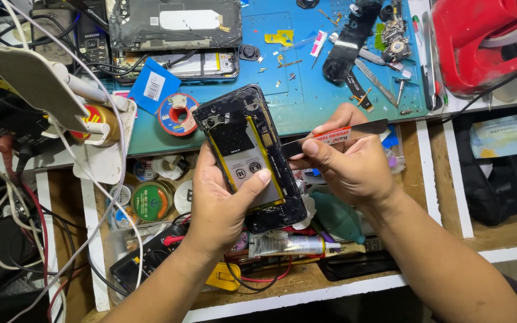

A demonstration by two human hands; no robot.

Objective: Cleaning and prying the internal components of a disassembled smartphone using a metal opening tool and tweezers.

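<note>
Phone (249,158) with its back cover off, held above the cluttered blue bench (294,96) in the left hand (219,206) — fingers wrapped round its edges, thumb on the exposed battery. Its long axis tilts from upper left to lower right, camera end away. It looks light, stiff and fragile. The right hand (348,164) pinches a thin metal opening tool (336,137), blade touching the phone's right edge.

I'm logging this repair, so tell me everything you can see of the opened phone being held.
The black, back-less smartphone is tilted, camera end toward the blue work mat. Its inside shows a grey battery with yellow edges and dark circuitry above. The left hand cradles it, thumb on the battery. The thin metal opening blade in the right hand meets its right edge.
</note>
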